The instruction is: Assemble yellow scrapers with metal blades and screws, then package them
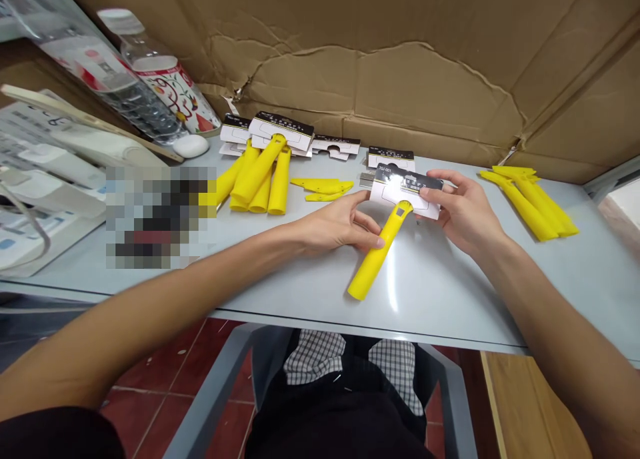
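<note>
A yellow handle (373,265) hangs tilted from a black and white card (405,191) marked TGJ-001, above the table. My left hand (345,225) is closed on the handle, thumb on its side near the card. My right hand (463,209) pinches the right end of the card, thumb in front. Behind them another card (391,157) lies on the table. Left of my hands are several yellow handles (260,175) with cards attached. Small flat yellow pieces (323,187) and a card (336,145) with a notch lie between.
More yellow handles (537,202) lie at the right on the grey table (450,292). Cardboard (380,65) stands along the back. At the left are bottles (173,92), a white mouse (191,145), papers (45,172) and a blurred-out dark object (160,219).
</note>
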{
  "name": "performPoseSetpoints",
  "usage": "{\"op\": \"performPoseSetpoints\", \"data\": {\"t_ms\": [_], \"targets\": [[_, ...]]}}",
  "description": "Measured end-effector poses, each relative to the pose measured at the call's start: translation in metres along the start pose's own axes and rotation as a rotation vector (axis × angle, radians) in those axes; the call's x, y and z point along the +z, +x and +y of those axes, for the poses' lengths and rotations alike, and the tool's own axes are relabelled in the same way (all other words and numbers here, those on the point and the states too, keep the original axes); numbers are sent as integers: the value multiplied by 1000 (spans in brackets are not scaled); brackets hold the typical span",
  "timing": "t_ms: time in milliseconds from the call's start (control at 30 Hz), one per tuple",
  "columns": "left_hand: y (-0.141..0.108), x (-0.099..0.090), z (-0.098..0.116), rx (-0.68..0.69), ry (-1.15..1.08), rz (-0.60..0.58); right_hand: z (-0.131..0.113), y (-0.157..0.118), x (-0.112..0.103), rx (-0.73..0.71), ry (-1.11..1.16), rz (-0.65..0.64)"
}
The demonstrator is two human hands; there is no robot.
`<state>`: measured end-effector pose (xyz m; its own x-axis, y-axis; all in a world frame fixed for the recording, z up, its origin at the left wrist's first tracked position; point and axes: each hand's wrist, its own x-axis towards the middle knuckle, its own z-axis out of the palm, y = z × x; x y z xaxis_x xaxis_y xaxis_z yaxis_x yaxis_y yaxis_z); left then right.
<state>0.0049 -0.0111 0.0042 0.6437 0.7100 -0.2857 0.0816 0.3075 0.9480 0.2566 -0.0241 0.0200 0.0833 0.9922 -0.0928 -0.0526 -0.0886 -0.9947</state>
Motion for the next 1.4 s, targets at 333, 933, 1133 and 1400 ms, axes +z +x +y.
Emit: {"op": "performPoseSetpoints", "data": {"t_ms": [333, 933, 1133, 1400], "targets": [[8, 2, 1, 129, -133, 246, 5, -1, 3, 46, -6, -156], [16, -13, 4, 244, -130, 438, 3, -36, 25, -215, -852, -431], [14, -26, 9, 203, 286, 475, 3, -36, 23, -230, -925, -462], [13, -26, -1, 377, 951, 493, 4, -38, 26, -185, -943, -528]]}}
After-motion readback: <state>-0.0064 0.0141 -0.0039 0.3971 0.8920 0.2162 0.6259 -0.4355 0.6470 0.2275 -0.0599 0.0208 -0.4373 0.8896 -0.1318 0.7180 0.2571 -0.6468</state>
